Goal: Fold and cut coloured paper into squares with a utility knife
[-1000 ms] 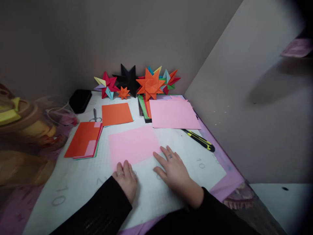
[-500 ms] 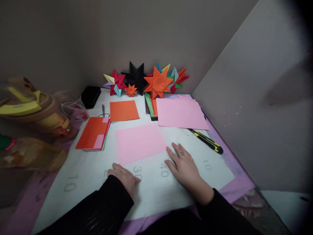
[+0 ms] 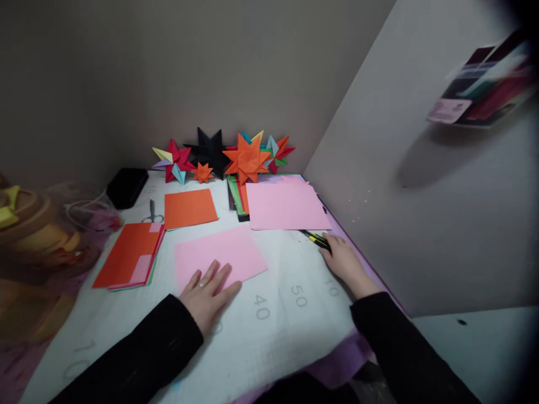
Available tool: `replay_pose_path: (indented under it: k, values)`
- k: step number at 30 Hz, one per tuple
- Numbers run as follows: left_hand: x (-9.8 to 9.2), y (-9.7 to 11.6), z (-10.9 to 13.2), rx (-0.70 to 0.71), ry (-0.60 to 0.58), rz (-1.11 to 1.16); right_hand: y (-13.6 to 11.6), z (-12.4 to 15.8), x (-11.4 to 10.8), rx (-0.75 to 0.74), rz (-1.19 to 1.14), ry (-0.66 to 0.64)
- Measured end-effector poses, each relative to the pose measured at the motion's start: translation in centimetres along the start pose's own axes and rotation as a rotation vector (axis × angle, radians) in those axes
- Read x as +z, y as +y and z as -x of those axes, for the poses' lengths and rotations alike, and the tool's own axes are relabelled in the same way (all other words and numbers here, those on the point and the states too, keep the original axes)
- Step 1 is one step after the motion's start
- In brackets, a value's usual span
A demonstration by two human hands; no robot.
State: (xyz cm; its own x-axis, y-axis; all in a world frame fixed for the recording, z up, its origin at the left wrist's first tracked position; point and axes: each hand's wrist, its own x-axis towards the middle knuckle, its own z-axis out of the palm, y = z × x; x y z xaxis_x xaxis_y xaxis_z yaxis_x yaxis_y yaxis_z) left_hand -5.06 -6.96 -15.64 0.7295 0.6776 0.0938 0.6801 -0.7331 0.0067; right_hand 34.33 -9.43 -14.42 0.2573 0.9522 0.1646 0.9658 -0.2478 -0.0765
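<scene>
My left hand (image 3: 210, 292) lies with fingers spread on the near edge of a pink paper sheet (image 3: 221, 252). At the right side of the mat, my right hand (image 3: 343, 261) has its fingers closed over the handle of a black and yellow utility knife (image 3: 315, 238); most of the handle is hidden under them. The knife's front end points toward a stack of larger pink sheets (image 3: 288, 206). Left of the pink sheet is a pile of coloured papers (image 3: 126, 255) with orange on top. Behind it lies another orange sheet (image 3: 191, 208).
A printed white cutting mat (image 3: 269, 342) covers the table. Folded paper stars, among them a large orange star (image 3: 247, 160) and a black star (image 3: 209, 151), lean at the back wall. Small scissors (image 3: 152, 213) and a black case (image 3: 127, 188) lie left, near a lidded cup (image 3: 37, 224).
My right hand has moved right from beside the pink sheet onto the utility knife. My left hand has spread out onto the sheet. The view has turned to the right.
</scene>
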Motion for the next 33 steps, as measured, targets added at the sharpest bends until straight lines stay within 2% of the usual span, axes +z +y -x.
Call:
replay_pose_path:
  k: [2, 4, 7, 10, 16, 29, 33]
  values:
    - [0.2, -0.2, 0.2, 0.018, -0.055, 0.0, 0.4, -0.5, 0.3, 0.017, -0.003, -0.019]
    - [0.0, -0.6, 0.3, 0.006, -0.07, -0.02, -0.3, -0.1, 0.1, -0.04, -0.053, -0.043]
    - [-0.3, -1.1, 0.2, -0.013, -0.01, -0.061, -2.4, 1.4, -0.9, -0.204, -0.178, -0.106]
    - [-0.4, -1.1, 0.1, 0.032, 0.065, -0.07, -4.4, 2.8, -1.9, -0.277, -0.195, -0.122]
    - [-0.3, -0.7, 0.2, 0.129, 0.082, -0.081, -5.6, 3.4, -1.9, -0.254, -0.104, -0.135]
    - [0.2, -0.5, -0.1, 0.148, 0.102, -0.016, -6.7, 3.9, -2.3, -0.336, -0.175, -0.171]
    - [0.3, -0.4, -0.2, 0.124, 0.074, -0.011, -7.2, 3.9, -2.4, -0.367, -0.16, -0.174]
